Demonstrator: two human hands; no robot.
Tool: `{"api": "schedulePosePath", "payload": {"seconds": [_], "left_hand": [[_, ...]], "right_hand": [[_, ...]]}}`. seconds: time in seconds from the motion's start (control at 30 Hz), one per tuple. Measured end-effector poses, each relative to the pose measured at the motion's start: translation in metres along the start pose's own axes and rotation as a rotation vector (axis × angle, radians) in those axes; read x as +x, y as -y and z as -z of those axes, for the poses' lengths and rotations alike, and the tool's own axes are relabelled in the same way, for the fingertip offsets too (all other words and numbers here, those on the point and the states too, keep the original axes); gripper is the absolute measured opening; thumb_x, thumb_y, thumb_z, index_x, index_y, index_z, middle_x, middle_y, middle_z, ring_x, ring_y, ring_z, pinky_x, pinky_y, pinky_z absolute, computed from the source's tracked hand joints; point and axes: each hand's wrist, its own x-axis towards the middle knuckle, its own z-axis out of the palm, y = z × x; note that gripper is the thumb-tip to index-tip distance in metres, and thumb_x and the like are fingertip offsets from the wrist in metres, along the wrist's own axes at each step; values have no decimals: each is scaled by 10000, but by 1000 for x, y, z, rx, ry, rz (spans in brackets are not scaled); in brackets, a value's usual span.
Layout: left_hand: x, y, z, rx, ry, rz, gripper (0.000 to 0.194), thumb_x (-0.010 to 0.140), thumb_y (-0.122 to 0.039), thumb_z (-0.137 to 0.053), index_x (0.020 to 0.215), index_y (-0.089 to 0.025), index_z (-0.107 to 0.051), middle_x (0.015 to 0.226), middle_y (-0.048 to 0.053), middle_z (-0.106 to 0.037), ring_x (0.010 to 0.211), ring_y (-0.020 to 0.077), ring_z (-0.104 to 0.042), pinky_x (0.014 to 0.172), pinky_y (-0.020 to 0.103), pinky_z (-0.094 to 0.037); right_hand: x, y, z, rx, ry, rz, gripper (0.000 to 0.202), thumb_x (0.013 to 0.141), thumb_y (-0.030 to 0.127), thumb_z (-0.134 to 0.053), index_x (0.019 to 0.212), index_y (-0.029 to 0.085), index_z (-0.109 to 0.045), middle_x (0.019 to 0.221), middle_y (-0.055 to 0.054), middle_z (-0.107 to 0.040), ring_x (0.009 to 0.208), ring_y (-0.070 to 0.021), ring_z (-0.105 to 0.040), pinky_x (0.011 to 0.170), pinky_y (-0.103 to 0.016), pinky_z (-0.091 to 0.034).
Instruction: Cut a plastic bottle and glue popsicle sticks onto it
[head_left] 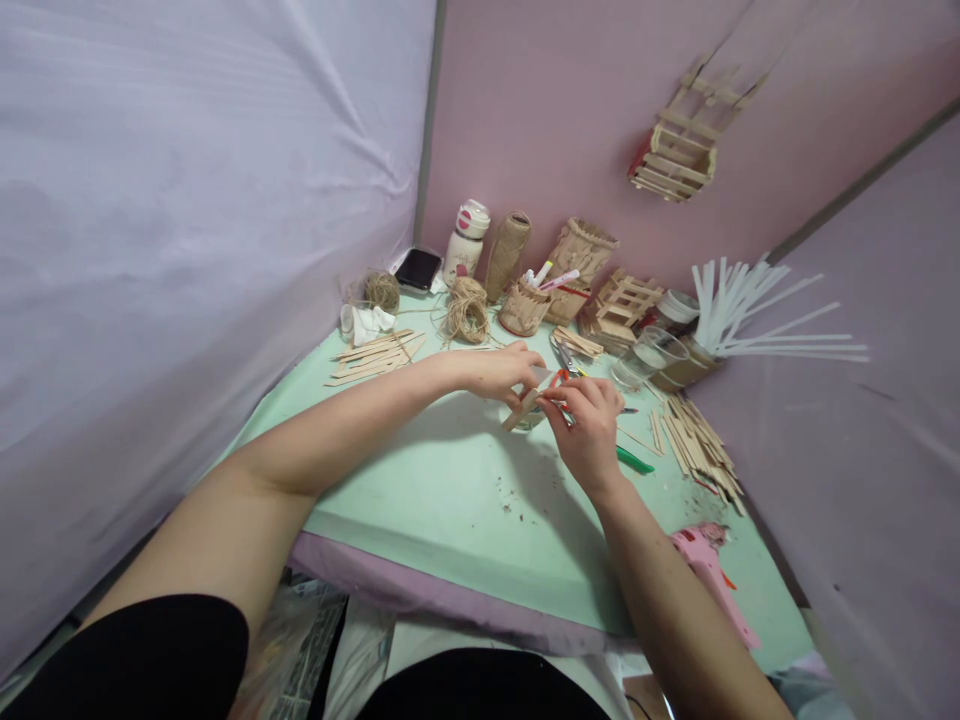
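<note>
Near the middle of the table, my left hand [504,372] is closed on a small clear plastic cup [531,420], which lies tilted between my hands. A pale wooden craft stick [518,412] runs along the cup's near side. My right hand [589,420] pinches at the cup's edge by the stick, its thumb and fingertips together. What sits between those fingertips is too small to make out. Just behind the hands lie orange-handled scissors [559,377] and pliers [562,358], partly covered. A green-handled tool [634,460] sticks out right of my right hand.
Twine balls [466,312], a white bottle [466,243] and a stick-covered pen cup [524,306] line the back. Craft sticks lie left [379,355] and right [701,445]. White glue sticks [739,305] fan out beside clear cups [649,356]. A pink glue gun [712,575] rests front right.
</note>
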Motion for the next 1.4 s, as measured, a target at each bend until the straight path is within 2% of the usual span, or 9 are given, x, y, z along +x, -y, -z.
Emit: {"api": "schedulePosePath", "payload": {"seconds": [0.33, 0.63, 0.83, 1.2, 1.33, 1.4], "left_hand": [[-1, -8, 4, -9, 24, 27, 124, 851, -276, -655, 869, -256, -776, 1282, 90, -531, 1202, 291, -405, 1084, 443, -328], [-1, -10, 2, -36, 22, 55, 146, 812, -371, -714, 873, -251, -772, 1349, 79, -500, 1254, 311, -381, 1104, 447, -306], [1, -11, -2, -17, -16, 73, 243, 836, -439, -689, 902, -220, -769, 1354, 109, -501, 1261, 317, -401, 1106, 448, -301], [2, -8, -7, -25, -81, 30, 245, 834, -416, -689, 904, -195, -769, 1309, 150, -530, 1194, 322, -478, 1038, 430, -360], [1, -10, -5, -21, -59, 20, 216, 846, -388, -680, 883, -193, -765, 1249, 126, -547, 1149, 287, -516, 1027, 385, -376], [0, -10, -4, -31, -52, 15, 197, 852, -358, -673, 843, -181, -760, 1194, 120, -556, 1090, 257, -550, 1005, 353, -393]], "right_hand": [[-1, -2, -1, 4, 9, -6, 118, 932, 316, -630, 874, 226, -680, 883, -41, -673, 897, -233, -535, 809, -381, -339], [-4, 0, -2, 42, 53, -43, 49, 925, 258, -629, 901, 223, -654, 900, -30, -714, 941, -235, -553, 852, -379, -324], [-5, 2, -3, 71, 75, -88, 77, 933, 285, -611, 905, 223, -645, 868, -22, -716, 939, -238, -562, 866, -377, -305], [-7, 5, -7, 78, 104, -153, 75, 915, 304, -602, 894, 233, -619, 866, -29, -708, 918, -237, -562, 876, -392, -321], [-7, 4, -7, 82, 82, -130, 69, 910, 303, -606, 913, 234, -610, 867, -32, -699, 926, -239, -560, 878, -397, -335], [-9, 3, -6, 85, 71, -122, 120, 888, 293, -620, 990, 235, -599, 939, -46, -700, 981, -250, -558, 895, -405, -346]]}}
